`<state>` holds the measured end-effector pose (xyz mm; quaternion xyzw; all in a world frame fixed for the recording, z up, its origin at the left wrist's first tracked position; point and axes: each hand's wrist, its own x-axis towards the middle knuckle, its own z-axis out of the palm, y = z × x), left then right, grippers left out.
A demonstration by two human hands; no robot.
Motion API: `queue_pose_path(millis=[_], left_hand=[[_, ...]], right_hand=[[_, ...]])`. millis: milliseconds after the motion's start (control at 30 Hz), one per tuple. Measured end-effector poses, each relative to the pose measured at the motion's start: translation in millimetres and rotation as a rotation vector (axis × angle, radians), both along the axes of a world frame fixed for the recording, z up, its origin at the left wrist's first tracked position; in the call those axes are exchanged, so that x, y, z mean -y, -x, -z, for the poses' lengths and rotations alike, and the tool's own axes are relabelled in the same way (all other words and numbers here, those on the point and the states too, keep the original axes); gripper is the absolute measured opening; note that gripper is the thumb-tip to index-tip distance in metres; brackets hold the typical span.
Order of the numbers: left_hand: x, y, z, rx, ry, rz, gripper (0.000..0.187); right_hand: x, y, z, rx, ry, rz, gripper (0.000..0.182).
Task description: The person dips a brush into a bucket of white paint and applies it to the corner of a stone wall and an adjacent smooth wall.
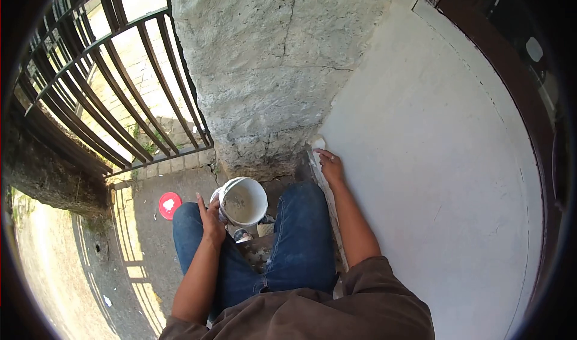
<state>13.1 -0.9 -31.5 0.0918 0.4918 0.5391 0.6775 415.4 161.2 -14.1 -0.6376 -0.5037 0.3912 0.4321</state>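
Observation:
My left hand grips the side of a white bucket, which is tilted so its mouth faces up towards me between my knees. Greyish-white residue coats the inside of the bucket. My right hand is closed on a small pale flat piece, whose exact kind I cannot make out. That piece is against the foot of the smooth white wall, in the corner where it meets the rough grey wall.
A red lid with a white smear lies on the concrete floor to the left. Dark metal bars stand at the upper left. A brown frame borders the white wall on the right. My jeans-clad knees flank the bucket.

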Motion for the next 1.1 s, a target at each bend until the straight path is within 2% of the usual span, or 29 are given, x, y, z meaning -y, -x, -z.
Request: queue_pose_path(millis=[33, 67, 133, 200, 267, 300, 333, 400, 533, 600, 633, 700, 733, 867, 900, 933, 1000, 1100], left_hand=[[-1.2, 1.4, 4.2, 0.012, -0.019, -0.006, 0.112], [-1.9, 1.9, 7.7, 0.022, -0.037, -0.013, 0.110], [-1.8, 2.7, 7.4, 0.017, -0.041, -0.004, 0.110], [-1.0, 5.2, 6.8, 0.021, -0.066, 0.017, 0.111], [-1.9, 2.6, 2.1, 0.016, -0.024, -0.032, 0.113], [-2.0, 2.5, 0.0, 0.023, -0.025, -0.045, 0.112], [-1.5, 2.8, -2.2, 0.030, -0.026, -0.059, 0.112], [-1.9, 4.6, 0.0, 0.047, -0.031, -0.065, 0.111], [-0.3, 6.3, 3.3, 0.030, -0.019, -0.099, 0.110], [1.4, 6.9, 1.4, 0.035, -0.027, -0.099, 0.110], [1.0, 7.7, 0.1, 0.052, -0.043, -0.079, 0.110], [0.6, -0.1, -17.4, -0.013, -0.001, -0.103, 0.110], [0.0, 1.7, -12.4, -0.010, 0.006, -0.101, 0.110], [-3.2, 2.3, -1.2, 0.079, -0.052, -0.066, 0.110], [-5.5, 2.6, 1.8, 0.039, -0.010, -0.079, 0.110], [-4.4, 2.4, 5.1, 0.001, 0.036, -0.090, 0.109], [-3.2, -0.5, -3.0, 0.004, 0.031, -0.058, 0.109], [-7.0, 3.0, 1.7, 0.013, 0.034, -0.032, 0.106]], right_hand=[[-10.6, -7.8, 0.4, 0.249, -0.115, -0.046, 0.026], [-15.4, -7.9, -11.8, 0.257, -0.114, -0.047, 0.026], [-18.1, 2.1, -58.3, 0.559, -0.136, -0.115, 0.029], [-24.6, 6.6, -79.1, 0.599, -0.053, -0.147, 0.030], [-27.2, 9.0, -76.0, 0.713, -0.348, 0.007, 0.032], [-17.9, 16.1, -96.4, 0.688, -0.240, -0.022, 0.038], [-13.4, 24.9, -95.8, 0.696, -0.236, -0.037, 0.038], [-4.2, 38.6, -86.1, 0.588, -0.443, 0.128, 0.050], [-6.5, 38.0, -23.8, 0.581, -0.355, 0.042, 0.060], [-8.3, 35.8, -5.6, 0.600, -0.131, -0.010, 0.060], [-13.1, 32.8, 1.0, 0.596, -0.131, -0.013, 0.060], [-14.0, 34.6, -4.3, 0.635, 0.201, -0.048, 0.059], [-14.7, 35.3, -6.5, 0.638, 0.208, -0.048, 0.059], [-20.1, 23.5, -18.7, 0.629, -0.001, -0.040, 0.055], [-21.5, 23.8, -19.3, 0.605, -0.099, -0.043, 0.053], [-23.2, 24.3, -19.5, 0.604, -0.093, -0.038, 0.053], [-34.6, 16.6, -23.0, 0.682, -0.408, 0.034, 0.054], [-26.6, 20.1, -40.5, 0.646, -0.357, 0.064, 0.052]])
